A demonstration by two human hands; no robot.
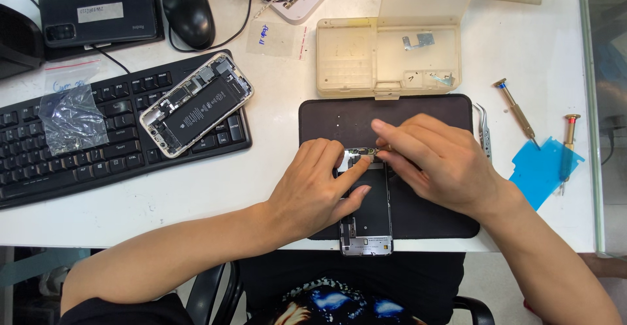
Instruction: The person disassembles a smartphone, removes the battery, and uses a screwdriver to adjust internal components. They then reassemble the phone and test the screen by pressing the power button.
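Both hands work on a phone screen panel (pixel 369 211) lying on the dark mat (pixel 326 119) (opened phone body rests on the keyboard): left hand (pixel 317 184) pins it down, right hand (pixel 437 162) pinches a small part at its top edge.

A black keyboard (pixel 78 135) lies on the white surface (pixel 215 188). An open phone (pixel 197 105) with its battery showing rests on the keyboard's right end. A crinkly clear plastic bag (pixel 70 119) lies on the keys too. A black mouse (pixel 188 11) sits near the top. A pale plastic parts box (pixel 366 57) stands open, with small metal bits inside. Farther right lie silver tweezers (pixel 483 129), two screwdrivers (pixel 516 111) (pixel 568 145) and a blue plastic sheet (pixel 542 168).
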